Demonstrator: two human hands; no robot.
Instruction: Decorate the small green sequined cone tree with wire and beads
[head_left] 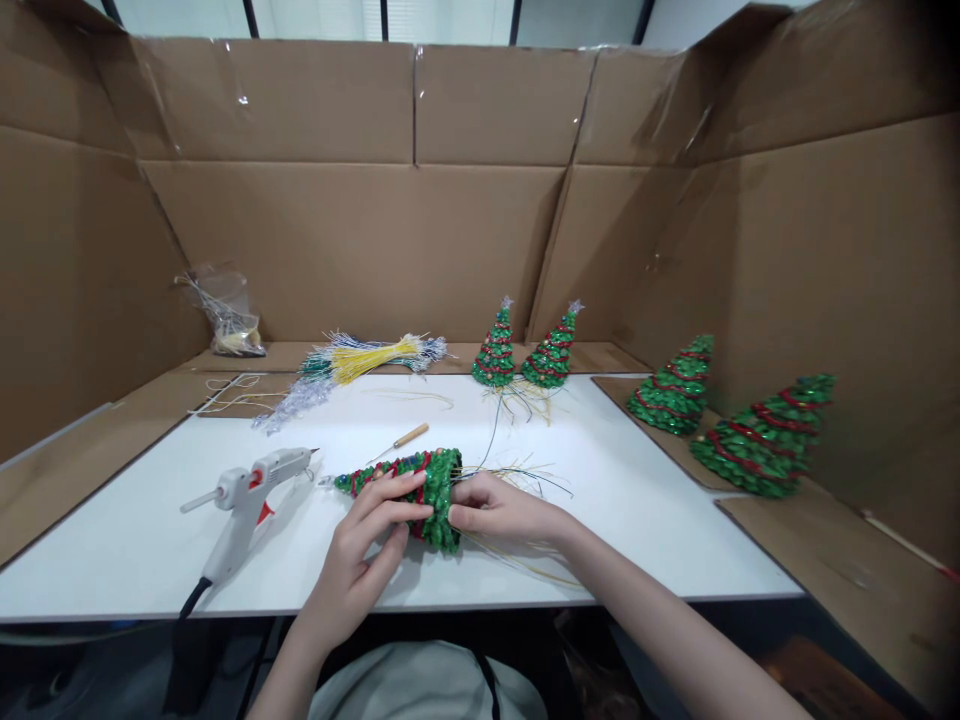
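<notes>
Cardboard walls ring the white counter, where I see my left hand and right hand, fingers closed, gripping a green tree laid sideways near the middle, steadying it beside the glue gun.

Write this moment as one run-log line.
left hand: grips tree | right hand: at tree base | tree: lying sideways | glue gun: left, untouched

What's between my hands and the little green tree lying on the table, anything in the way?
Nothing visible. Both the left hand and the right hand already grip the green tree lying on its side.
</notes>
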